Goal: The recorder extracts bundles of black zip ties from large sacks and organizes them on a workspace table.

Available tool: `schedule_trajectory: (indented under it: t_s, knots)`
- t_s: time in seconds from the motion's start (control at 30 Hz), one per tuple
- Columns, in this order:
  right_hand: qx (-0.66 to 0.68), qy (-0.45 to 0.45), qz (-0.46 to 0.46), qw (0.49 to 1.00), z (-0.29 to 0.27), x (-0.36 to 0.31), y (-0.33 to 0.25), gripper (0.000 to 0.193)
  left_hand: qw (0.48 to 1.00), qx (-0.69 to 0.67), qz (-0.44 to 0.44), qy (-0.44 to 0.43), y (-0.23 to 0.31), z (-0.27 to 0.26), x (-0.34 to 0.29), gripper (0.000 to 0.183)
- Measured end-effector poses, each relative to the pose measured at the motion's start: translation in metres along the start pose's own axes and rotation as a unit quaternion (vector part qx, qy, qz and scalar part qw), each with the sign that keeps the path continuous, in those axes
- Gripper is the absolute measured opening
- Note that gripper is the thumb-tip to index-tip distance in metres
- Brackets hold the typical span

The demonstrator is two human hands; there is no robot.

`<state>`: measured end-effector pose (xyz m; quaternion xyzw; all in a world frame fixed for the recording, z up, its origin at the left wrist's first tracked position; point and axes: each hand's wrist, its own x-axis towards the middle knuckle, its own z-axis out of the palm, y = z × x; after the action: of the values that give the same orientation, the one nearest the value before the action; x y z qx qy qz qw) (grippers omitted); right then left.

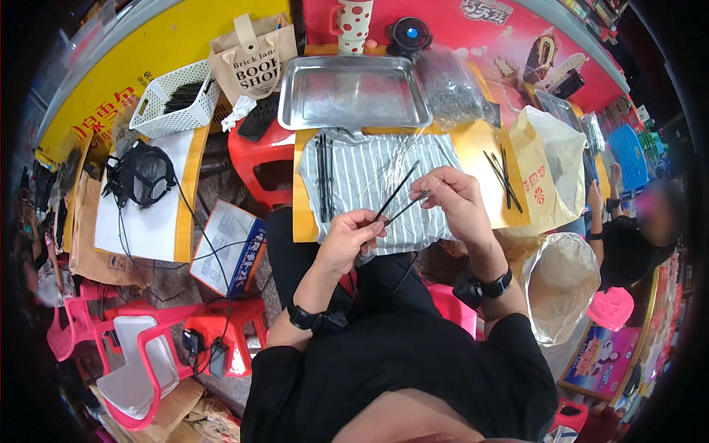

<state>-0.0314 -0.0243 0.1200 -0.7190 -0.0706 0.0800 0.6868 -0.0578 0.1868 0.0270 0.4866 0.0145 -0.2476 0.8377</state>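
Note:
My left hand [350, 241] is closed on two thin black rods [397, 190] that fan out up and to the right. My right hand [456, 201] pinches the far end of the lower rod between thumb and fingertips. Both hands are over a grey-and-white striped cloth [362, 166] on the table. Along the cloth's left side lie several black rods [325, 177] in a row. Thin clear strips [395, 164] spread across its middle, just beyond my hands. More black rods [502, 181] lie crossed on the bare wood to the right.
A steel tray [289, 103] stands behind the cloth, beside a clear plastic bag [454, 81], a dotted cup [354, 28] and a small fan [410, 35]. Paper bags [543, 170] stand at the right, near another person [628, 244]. Left are a white basket [159, 118] and black strapped headgear [140, 173].

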Motion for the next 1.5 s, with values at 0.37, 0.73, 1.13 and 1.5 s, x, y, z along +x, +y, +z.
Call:
schedule_trajectory:
  t_s: [0.37,0.73,1.13,1.5]
  knots:
    - [0.043,0.06,-0.043,0.996,0.039,-0.009,0.045,0.022,0.999,-0.021,0.035,0.028,0.003,0.009,-0.006,0.012]
    - [-0.017,0.144,-0.114,0.983,0.075,-0.015,0.067,0.015,0.995,-0.039,0.065,0.067,-0.004,0.012,-0.009,0.008]
    - [0.022,0.06,-0.045,0.997,0.047,-0.024,0.064,0.03,0.886,0.33,0.229,0.231,0.014,-0.04,-0.007,0.052]
    - [-0.243,0.246,-0.15,0.926,-0.057,-0.032,0.091,0.017,0.693,0.606,0.275,0.278,-0.001,-0.028,0.009,0.049]
